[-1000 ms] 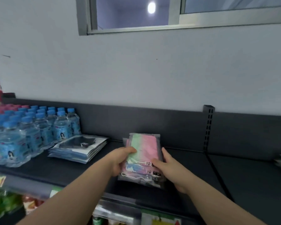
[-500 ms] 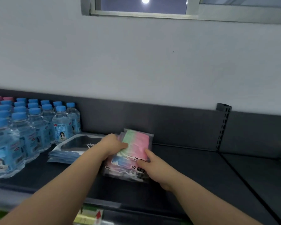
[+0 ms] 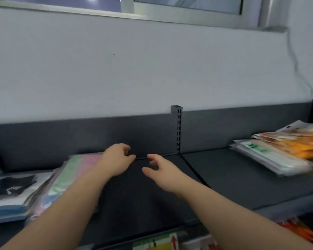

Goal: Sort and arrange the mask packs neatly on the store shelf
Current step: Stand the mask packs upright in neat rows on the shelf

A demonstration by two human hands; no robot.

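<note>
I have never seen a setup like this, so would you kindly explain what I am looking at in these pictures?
There is no machine: a person's bare hands, filmed by one camera worn on their head, looking forward and down. The left hand and right hand hover over a dark store shelf, fingers loosely curled, holding nothing. Pastel mask packs lie stacked at the left, beside a pile of black-and-white packs. Blurred orange and green packs lie at the right.

The dark shelf (image 3: 152,204) has two sections. On the left one lie black packs (image 3: 9,192), with pastel packs (image 3: 70,170) touching them. On the right one lies a blurred white-and-orange pile (image 3: 278,154).
</note>
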